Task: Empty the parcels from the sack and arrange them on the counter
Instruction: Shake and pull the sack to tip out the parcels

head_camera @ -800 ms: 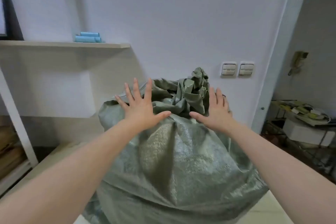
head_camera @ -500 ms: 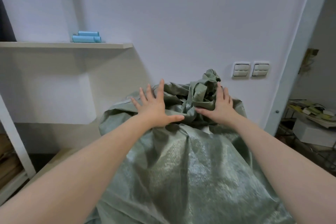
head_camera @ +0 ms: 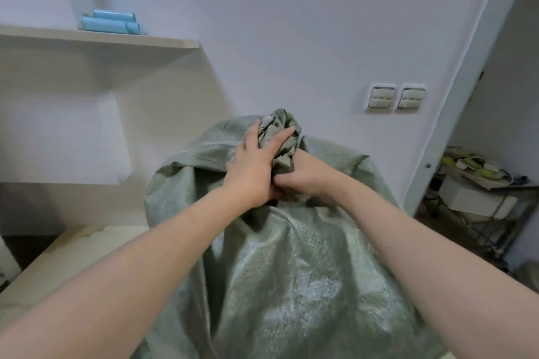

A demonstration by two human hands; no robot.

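1 green sack (head_camera: 285, 271), 2 hands, 0 sleeves: both forearms bare. Sack stands upright on pale counter (head_camera: 73, 256), close to wall, top bunched into twisted neck (head_camera: 281, 125). Left hand (head_camera: 256, 160) clasps neck from left, fingers and thumb curled round it. Right hand (head_camera: 302, 175) grips neck lower down, just under left, fingers hidden in fabric. Shelf (head_camera: 116, 38) up left carries what look like 3 blue rolls (head_camera: 108, 22). 2 switch plates (head_camera: 395, 97) on white wall. Cluttered wire rack (head_camera: 481, 201) far right.

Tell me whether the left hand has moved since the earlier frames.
Yes. The left hand has shifted right, from flat on the sack beside its bunched neck to gripping that neck.
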